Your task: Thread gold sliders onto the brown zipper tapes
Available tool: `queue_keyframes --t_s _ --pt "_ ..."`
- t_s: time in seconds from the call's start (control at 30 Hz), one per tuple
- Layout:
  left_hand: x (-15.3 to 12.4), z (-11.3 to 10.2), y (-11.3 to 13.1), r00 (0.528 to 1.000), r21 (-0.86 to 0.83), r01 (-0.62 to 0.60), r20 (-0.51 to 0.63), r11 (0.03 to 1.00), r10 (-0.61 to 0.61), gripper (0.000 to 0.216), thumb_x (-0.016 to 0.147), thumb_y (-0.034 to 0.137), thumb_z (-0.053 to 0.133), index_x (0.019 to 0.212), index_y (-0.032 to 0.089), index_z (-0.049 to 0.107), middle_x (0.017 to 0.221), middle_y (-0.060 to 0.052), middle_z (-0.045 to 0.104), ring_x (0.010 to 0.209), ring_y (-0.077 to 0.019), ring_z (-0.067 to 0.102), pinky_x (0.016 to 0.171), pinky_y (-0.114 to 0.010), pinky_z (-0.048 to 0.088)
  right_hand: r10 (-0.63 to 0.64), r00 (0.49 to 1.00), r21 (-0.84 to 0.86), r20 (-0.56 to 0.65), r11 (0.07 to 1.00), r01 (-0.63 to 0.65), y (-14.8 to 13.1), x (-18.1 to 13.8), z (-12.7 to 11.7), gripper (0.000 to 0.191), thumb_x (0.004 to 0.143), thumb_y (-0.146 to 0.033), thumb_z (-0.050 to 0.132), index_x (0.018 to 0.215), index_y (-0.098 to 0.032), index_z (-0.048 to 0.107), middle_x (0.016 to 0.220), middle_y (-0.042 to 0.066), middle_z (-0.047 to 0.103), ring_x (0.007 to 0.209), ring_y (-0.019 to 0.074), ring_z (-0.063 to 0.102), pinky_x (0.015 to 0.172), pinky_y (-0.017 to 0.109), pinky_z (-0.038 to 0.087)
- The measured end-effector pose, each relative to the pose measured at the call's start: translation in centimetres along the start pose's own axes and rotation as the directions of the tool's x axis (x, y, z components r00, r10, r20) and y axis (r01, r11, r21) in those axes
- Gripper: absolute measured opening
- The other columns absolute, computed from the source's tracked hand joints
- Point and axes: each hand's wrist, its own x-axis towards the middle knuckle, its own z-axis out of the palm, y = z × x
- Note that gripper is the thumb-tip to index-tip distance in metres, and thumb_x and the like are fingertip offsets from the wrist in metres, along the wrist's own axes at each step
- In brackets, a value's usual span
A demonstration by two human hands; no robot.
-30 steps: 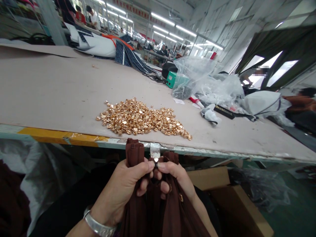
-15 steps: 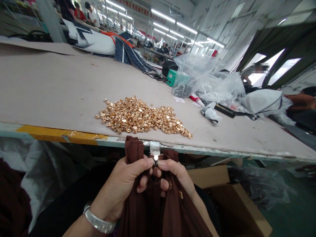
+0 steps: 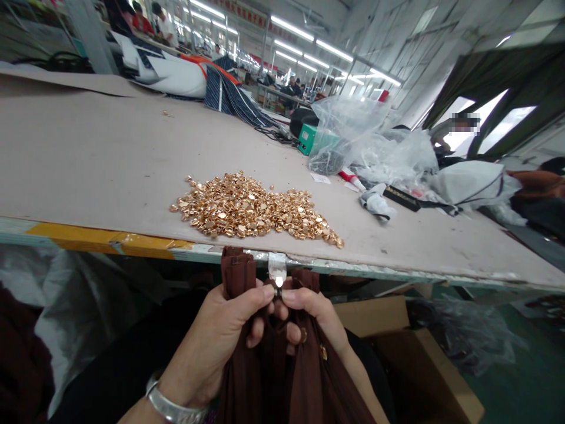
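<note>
My left hand [image 3: 220, 324] and my right hand [image 3: 315, 318] meet just below the table edge, thumbs almost touching. Each one is closed on brown zipper tape [image 3: 241, 377], pinching its end at a small shiny metal holder [image 3: 278, 268] fixed to the edge. Folded bundles of the tape stick up beside both hands and hang down between my forearms. A gold zipper slider [image 3: 323, 352] sits on the tape below my right hand. Just beyond the hands, a heap of gold zipper sliders [image 3: 247, 209] lies on the table. My fingers hide whatever is right at the pinch.
The table [image 3: 88, 159] has yellow tape [image 3: 110, 238] along its front edge. At the right lie clear plastic bags [image 3: 392, 153], a green box [image 3: 306, 139] and a crumpled cloth [image 3: 377, 202]. An open cardboard box [image 3: 424, 371] stands below. Other people are in the background.
Both hands stay at the metal holder in nearly the same pinch. The left hand and its tape bundle have shifted very slightly down and left.
</note>
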Motion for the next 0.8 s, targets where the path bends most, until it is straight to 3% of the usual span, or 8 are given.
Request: queue_keyframes --t_s 0.2,0.57,0.67,0.8 --pt "0.0 -0.1 -0.1 1.000 0.000 -0.008 -0.021 1.000 0.008 0.024 0.069 0.033 0.071 0.059 0.014 0.060 0.040 0.002 0.053 0.037 -0.0064 0.041 0.037 -0.016 0.031 -0.016 0.999 -0.040 -0.032 0.999 0.015 -0.1 0.1 0.1 0.027 0.072 -0.037 0.064 0.062 -0.012 0.062 0.039 -0.003 0.053 0.031 0.0073 0.045 0.032 0.016 0.041" --pt "0.2 0.5 -0.7 0.985 0.069 -0.125 -0.112 0.990 0.132 0.024 0.069 0.036 0.073 0.067 0.014 0.064 0.059 0.000 0.064 0.043 -0.0066 0.047 0.039 -0.016 0.035 -0.184 0.982 -0.077 -0.045 0.981 0.180 0.0 1.1 0.2 0.025 0.067 -0.034 0.064 0.054 -0.013 0.060 0.034 -0.003 0.049 0.027 0.0062 0.039 0.028 0.015 0.031" --pt "0.1 0.4 -0.9 0.976 0.135 -0.165 -0.120 0.977 0.181 0.026 0.070 0.040 0.073 0.066 0.016 0.064 0.056 0.001 0.062 0.044 -0.0074 0.047 0.040 -0.017 0.035 -0.211 0.975 -0.103 -0.065 0.974 0.204 -0.2 1.0 0.3 0.025 0.066 -0.035 0.067 0.055 -0.012 0.061 0.034 -0.003 0.049 0.027 0.0059 0.039 0.029 0.015 0.030" --pt "-0.4 0.3 -1.1 0.981 0.184 -0.121 -0.131 0.975 0.146 0.031 0.069 0.045 0.072 0.063 0.017 0.060 0.041 0.005 0.048 0.040 -0.0073 0.040 0.040 -0.017 0.031 -0.188 0.980 -0.115 -0.064 0.977 0.180 0.1 0.6 0.2 0.027 0.067 -0.037 0.069 0.061 -0.012 0.062 0.036 -0.003 0.051 0.027 0.0059 0.039 0.029 0.016 0.031"
